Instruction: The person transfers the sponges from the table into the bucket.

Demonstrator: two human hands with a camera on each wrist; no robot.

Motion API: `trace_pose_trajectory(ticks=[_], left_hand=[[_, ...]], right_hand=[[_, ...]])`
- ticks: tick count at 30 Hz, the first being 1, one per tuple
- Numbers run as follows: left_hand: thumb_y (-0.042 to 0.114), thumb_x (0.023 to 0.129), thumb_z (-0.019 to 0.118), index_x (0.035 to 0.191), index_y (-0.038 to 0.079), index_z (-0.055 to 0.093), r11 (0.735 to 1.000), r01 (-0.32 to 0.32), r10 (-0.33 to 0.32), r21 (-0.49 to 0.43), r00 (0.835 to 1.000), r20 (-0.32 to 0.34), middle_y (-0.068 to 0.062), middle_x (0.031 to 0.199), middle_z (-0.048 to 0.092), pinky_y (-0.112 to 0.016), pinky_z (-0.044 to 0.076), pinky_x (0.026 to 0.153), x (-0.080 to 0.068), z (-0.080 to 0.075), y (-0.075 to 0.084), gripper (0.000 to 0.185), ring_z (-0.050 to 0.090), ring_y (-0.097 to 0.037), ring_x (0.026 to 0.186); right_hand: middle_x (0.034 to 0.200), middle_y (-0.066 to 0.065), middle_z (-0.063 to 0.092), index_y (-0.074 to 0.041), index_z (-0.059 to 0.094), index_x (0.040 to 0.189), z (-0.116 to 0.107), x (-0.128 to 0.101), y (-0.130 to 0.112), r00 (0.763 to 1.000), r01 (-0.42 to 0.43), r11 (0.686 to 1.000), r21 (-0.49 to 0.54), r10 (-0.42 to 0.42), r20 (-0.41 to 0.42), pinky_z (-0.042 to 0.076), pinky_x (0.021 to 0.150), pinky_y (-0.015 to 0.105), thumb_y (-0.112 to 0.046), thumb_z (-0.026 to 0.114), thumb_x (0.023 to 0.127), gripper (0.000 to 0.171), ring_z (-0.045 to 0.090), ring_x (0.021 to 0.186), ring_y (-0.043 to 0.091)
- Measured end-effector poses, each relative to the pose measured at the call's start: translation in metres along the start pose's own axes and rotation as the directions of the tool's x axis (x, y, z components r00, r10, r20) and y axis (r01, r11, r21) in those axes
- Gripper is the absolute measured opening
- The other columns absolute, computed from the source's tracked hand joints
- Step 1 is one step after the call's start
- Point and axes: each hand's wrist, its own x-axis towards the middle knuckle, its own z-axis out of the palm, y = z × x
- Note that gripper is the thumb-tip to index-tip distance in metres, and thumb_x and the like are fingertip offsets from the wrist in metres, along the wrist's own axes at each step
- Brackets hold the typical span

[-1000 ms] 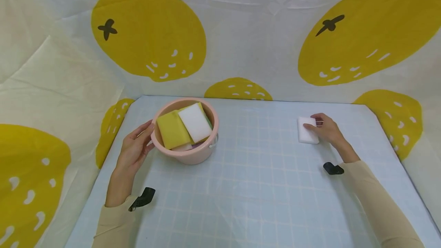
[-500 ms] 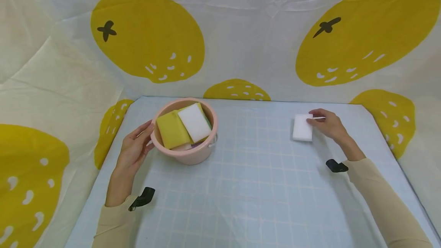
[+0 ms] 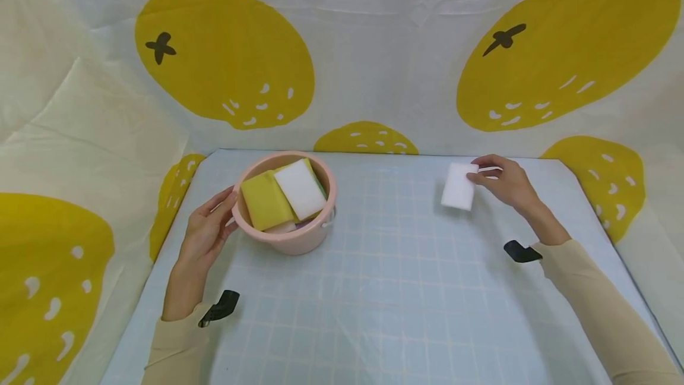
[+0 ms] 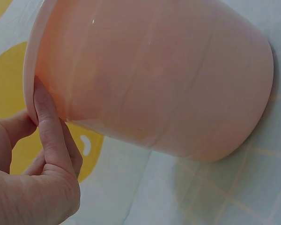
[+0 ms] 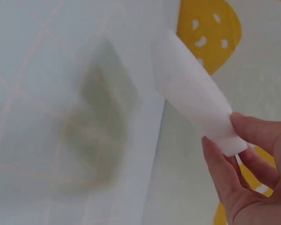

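Observation:
My right hand [image 3: 504, 183] pinches a white sponge [image 3: 458, 186] by its right end and holds it off the light blue gridded table [image 3: 395, 290]. In the right wrist view the white sponge [image 5: 192, 101] hangs above its shadow, pinched between thumb and fingers [image 5: 225, 173]. A pink bucket [image 3: 288, 233] stands at the back left, with a yellow sponge [image 3: 263, 202] and a white sponge [image 3: 299, 189] leaning inside. My left hand [image 3: 207, 232] rests against the bucket's left side, with the thumb on the bucket [image 4: 154, 79] under its rim.
A white cloth with large yellow fruit prints [image 3: 224, 46] hangs behind and around the table. The table's edges lie close on the left, back and right.
My right hand has lifted the white sponge off the table and carried it leftward and up. The left hand and the bucket have stayed put.

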Motion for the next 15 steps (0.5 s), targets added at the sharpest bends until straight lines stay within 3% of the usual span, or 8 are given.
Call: trace_pose_trajectory(ticks=[15], left_hand=[[0.036, 0.086, 0.083, 0.153, 0.015, 0.051, 1.000, 0.011, -0.011, -0.001, 1.000, -0.006, 0.005, 0.135, 0.059, -0.022, 0.057, 0.086, 0.001, -0.001, -0.001, 0.077, 0.064, -0.008, 0.111]], right_hand=[[0.138, 0.021, 0.056, -0.003, 0.056, 0.138, 0.003, -0.005, -0.049, 0.997, 0.080, 0.995, 0.054, -0.079, -0.013, 0.051, 0.100, 0.058, -0.033, 0.071, 0.099, 0.052, 0.057, 0.123, 0.040]])
